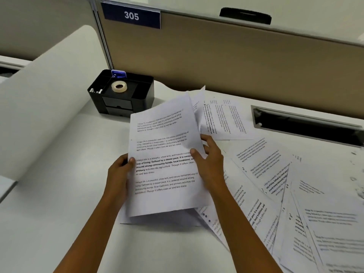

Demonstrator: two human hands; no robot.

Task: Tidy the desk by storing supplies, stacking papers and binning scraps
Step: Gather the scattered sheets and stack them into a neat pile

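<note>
left grip (117,171), right grip (211,161) pinching paper stack (163,142) | loose sheets (275,186) right | organizer (146,93), tape (119,86) behind

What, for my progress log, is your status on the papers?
Left hand and right hand grip the white printed paper stack by its sides. More printed sheets lie scattered right. Black plastic organiser stands behind, apart.
</note>
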